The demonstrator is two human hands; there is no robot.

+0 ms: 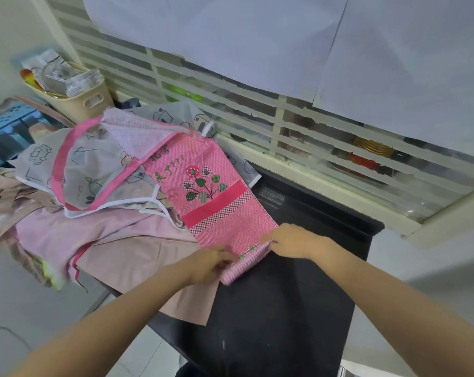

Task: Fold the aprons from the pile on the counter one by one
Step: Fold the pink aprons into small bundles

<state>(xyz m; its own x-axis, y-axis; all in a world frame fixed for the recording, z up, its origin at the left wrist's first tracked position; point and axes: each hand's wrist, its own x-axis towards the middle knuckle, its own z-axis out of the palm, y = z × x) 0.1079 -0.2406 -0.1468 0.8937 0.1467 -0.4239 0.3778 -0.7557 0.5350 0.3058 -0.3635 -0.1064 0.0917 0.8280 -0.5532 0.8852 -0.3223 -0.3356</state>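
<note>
Pink apron (pixel 216 197) with a flower print lies in a long strip across the black counter (pixel 284 308), its far end resting on the pile of aprons (pixel 94 170) at the left. Its near end is rolled up, and the left hand (pixel 211 265) and right hand (pixel 293 240) each grip that roll with curled fingers, one at either end. A cream basket (pixel 89 99) stands behind the pile.

Two hands (pixel 211 265) (pixel 293 242), one pink apron (pixel 216 191), one basket (pixel 75 99)
</note>
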